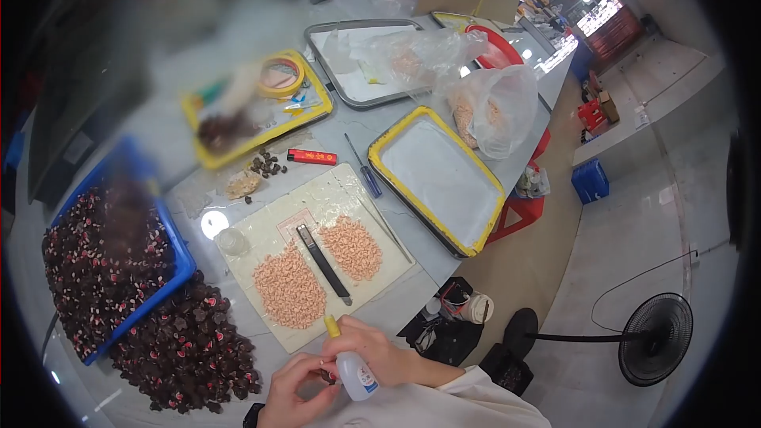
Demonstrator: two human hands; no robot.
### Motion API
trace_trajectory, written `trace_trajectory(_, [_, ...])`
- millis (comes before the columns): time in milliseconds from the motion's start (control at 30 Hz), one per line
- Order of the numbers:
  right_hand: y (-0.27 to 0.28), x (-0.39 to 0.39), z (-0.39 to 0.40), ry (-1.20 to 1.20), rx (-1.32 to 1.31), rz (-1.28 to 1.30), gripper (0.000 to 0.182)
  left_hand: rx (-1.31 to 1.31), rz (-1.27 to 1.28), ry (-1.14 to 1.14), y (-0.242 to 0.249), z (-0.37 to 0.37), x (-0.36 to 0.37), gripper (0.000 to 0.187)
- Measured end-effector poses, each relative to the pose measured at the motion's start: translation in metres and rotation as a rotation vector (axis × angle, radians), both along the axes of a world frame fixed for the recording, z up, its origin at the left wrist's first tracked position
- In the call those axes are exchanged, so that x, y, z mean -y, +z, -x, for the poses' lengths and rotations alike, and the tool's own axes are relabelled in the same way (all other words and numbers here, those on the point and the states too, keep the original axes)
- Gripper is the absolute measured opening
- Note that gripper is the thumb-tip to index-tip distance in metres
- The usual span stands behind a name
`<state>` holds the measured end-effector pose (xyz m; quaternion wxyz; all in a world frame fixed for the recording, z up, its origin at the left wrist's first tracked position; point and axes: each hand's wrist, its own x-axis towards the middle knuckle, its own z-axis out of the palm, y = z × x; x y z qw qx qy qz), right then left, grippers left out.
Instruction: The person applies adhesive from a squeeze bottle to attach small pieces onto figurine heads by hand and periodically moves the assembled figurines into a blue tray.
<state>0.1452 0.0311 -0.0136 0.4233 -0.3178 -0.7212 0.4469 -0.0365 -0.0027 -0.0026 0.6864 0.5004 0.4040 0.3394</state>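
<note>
My right hand (379, 355) grips a small clear glue bottle (353, 371) with a yellow nozzle (331, 326) pointing up and away. My left hand (292, 395) is curled beside it, fingertips pinched on a tiny dark piece that touches the bottle; the piece is mostly hidden. Just beyond the hands lies a cream work mat (314, 247) with two heaps of small pink pieces (289, 288) and a dark flat tool (322, 261) between them.
A heap of dark red-and-black parts (186, 345) lies left of my hands, more fill a blue bin (99, 265). A yellow-rimmed tray (436, 178), a screwdriver (363, 166), a red lighter (311, 157), bags of pink pieces (483, 111) and a floor fan (654, 339) stand around.
</note>
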Motion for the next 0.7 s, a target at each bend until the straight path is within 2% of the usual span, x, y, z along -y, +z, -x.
trace_trajectory(67, [0.002,0.005,0.001,-0.005,0.003,-0.006,0.039,-0.115,-0.266,-0.006,0.005,-0.003,0.0,0.027])
trace_trajectory(100, [0.004,0.008,0.001,-0.035,-0.042,-0.02,0.039,-0.121,-0.285,-0.011,0.007,-0.003,0.002,0.027])
trace_trajectory(167, [0.007,0.017,0.001,-0.071,-0.093,-0.055,0.04,-0.107,-0.177,-0.111,0.013,-0.004,0.006,0.028])
trace_trajectory(300, [0.01,0.041,-0.005,-0.108,-0.098,-0.131,0.039,-0.08,-0.194,-0.124,0.021,-0.007,0.02,0.033])
trace_trajectory(367, [0.011,0.05,-0.007,-0.129,-0.121,-0.153,0.037,-0.005,-0.074,-0.155,0.022,-0.009,0.026,0.034])
trace_trajectory(467, [0.011,0.065,-0.009,-0.18,-0.166,-0.132,0.033,0.128,-0.084,-0.129,0.024,-0.016,0.039,0.043])
trace_trajectory(567, [0.022,0.078,-0.011,-0.169,-0.166,-0.116,0.03,0.09,-0.139,-0.196,0.019,-0.007,0.052,0.045])
trace_trajectory(700, [0.03,0.09,-0.015,-0.092,-0.135,-0.159,0.029,0.149,-0.153,-0.186,0.022,-0.003,0.066,0.039])
